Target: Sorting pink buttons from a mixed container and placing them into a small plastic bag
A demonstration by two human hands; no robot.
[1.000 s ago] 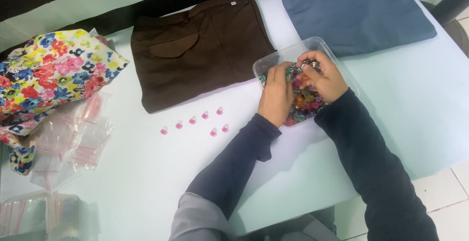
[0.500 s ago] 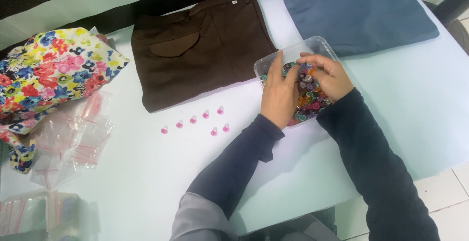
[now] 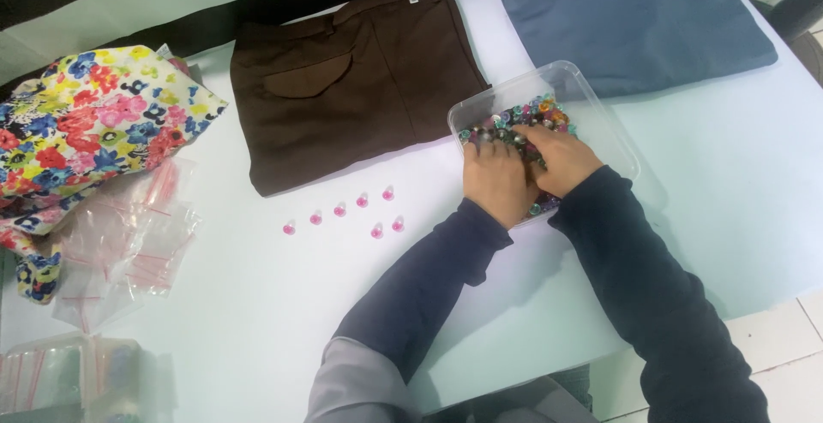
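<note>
Both hands sit inside a clear plastic container on the pale desk, so much of its load is covered. The left hand lies palm down with fingers spread over the coloured beads; the right hand lies just beside it, fingers curled into the pile. Whether either hand pinches a bead cannot be told. The beads are small, glossy and mixed in colour, individually too tiny to make out. Seven pink beads lie loose on the desk, left of the container, below folded brown trousers.
</note>
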